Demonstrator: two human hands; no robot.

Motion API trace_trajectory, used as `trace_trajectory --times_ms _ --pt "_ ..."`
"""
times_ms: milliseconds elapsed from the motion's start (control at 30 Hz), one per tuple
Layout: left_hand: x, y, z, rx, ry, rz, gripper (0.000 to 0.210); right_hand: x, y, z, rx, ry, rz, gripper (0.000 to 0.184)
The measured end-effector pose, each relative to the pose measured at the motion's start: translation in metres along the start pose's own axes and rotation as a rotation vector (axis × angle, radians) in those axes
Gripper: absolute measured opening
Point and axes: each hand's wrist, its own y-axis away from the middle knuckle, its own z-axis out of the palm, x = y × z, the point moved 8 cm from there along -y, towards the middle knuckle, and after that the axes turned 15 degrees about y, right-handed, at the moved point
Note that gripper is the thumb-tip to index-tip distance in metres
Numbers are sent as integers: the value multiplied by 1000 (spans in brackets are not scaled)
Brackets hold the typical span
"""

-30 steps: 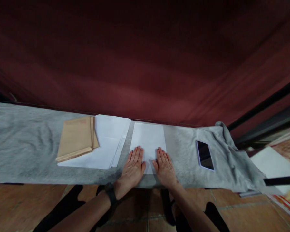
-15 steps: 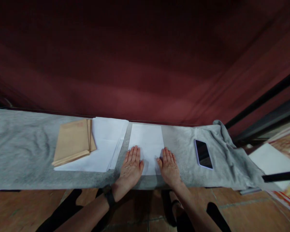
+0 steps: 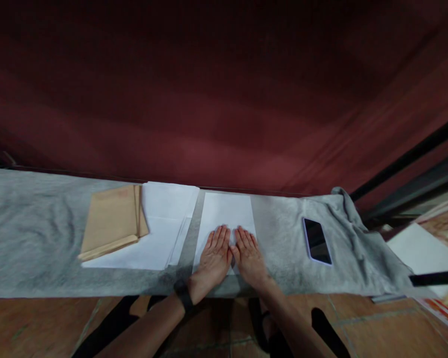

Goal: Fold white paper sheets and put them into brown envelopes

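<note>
A white sheet of paper (image 3: 227, 210) lies flat on the grey cloth in front of me. My left hand (image 3: 215, 255) rests palm down on its lower half, fingers stretched out. Close beside it, my right hand (image 3: 249, 257) lies flat on the same sheet, fingers extended. The two thumbs meet or nearly meet near the sheet's middle. Neither hand grips anything. Both palms hide part of the paper's near half.
To the left, brown envelopes (image 3: 110, 219) lie partly over a stack of white paper (image 3: 164, 233). A phone (image 3: 317, 241) with a pale purple edge is on the right. The grey cloth (image 3: 33, 228) covers a narrow table against a dark red surface (image 3: 224, 124).
Both hands have slid inward over the sheet, from its left and right edges to its middle. The envelopes, paper stack and phone have stayed in place.
</note>
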Motion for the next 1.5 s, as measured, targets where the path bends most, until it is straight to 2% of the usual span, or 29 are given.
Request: trace_trajectory --times_ms 167,467,933,1067,1300,1400,1500 --pt "-16 6 -10 82 -15 -53 60 11 5 0 32 62 12 56" --pt "-37 14 -24 111 -37 -140 66 28 10 2 45 108 59 59" --pt "-51 23 -36 183 -23 -176 68 51 15 9 33 145 182 63" --pt "-40 19 -40 182 -6 -118 67 50 12 2 52 133 209 65" --pt "1 20 -19 55 33 24 62 -4 8 -7 23 -28 -18 59" --pt "6 23 -12 23 13 37 63 -15 10 -5 -3 -43 -37 56" --pt "2 25 -12 25 -7 24 61 -12 12 -4 -1 -20 -17 56"
